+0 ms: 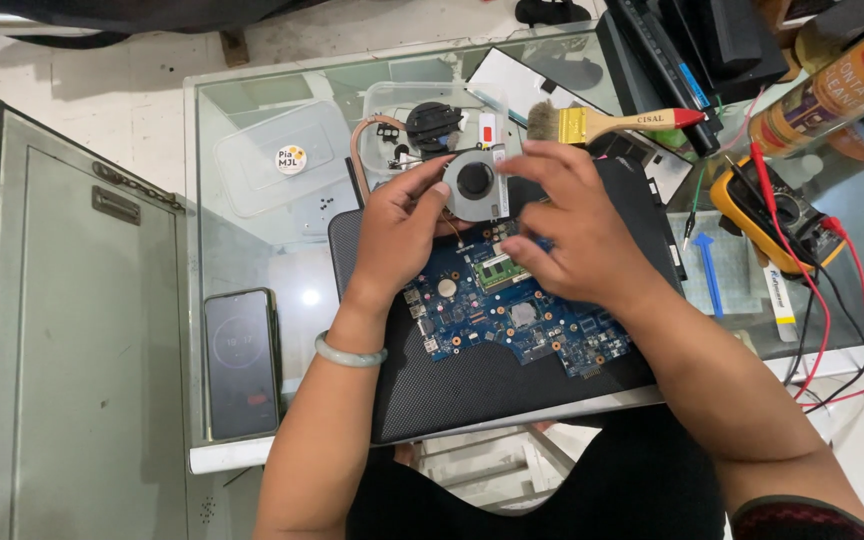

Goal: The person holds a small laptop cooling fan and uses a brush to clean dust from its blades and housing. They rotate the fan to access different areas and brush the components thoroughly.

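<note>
A blue laptop motherboard [512, 315] lies on a dark laptop shell [472, 385] on a glass table. At the board's far edge sits a round grey cooling fan [474, 183]. My left hand [397, 230] grips the fan's left side with thumb and fingers. Fingers of my right hand [572, 225] rest on the fan's right side, and the palm covers the board's upper right part. A green memory module [502, 270] shows just below the right fingers. A pale bangle is on my left wrist.
A clear plastic tub [422, 125] holds another fan and small parts, its lid [272, 160] to the left. A paintbrush [612, 122], a yellow multimeter [777, 215] with red leads, a spray can [837, 90] and a phone [242, 362] lie around. A metal cabinet [72, 330] stands left.
</note>
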